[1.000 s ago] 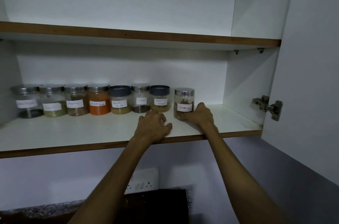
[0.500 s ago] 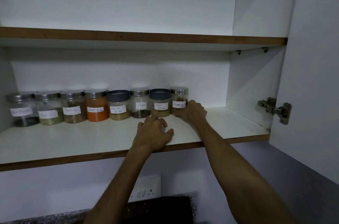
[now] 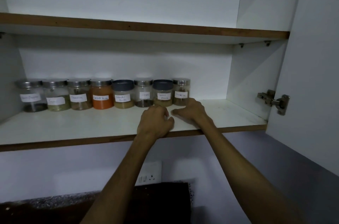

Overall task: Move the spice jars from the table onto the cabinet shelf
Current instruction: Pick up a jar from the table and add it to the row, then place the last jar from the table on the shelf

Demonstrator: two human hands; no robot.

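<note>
A: What filled the view?
B: An open cabinet (image 3: 256, 77); its lower shelf (image 3: 73, 124) carried eight labelled spice jars (image 3: 102, 95) in one row along the back wall.
A: And the hands?
B: The left hand (image 3: 156, 122) rested near the shelf edge, fingers loosely curled, empty. The right hand (image 3: 192, 110) lay flat just before the rightmost jar (image 3: 181, 93), thumb out, holding nothing.

dim white wall (image 3: 55, 165) with a socket (image 3: 149, 174), perhaps dark counter (image 3: 45, 209) below.
</note>
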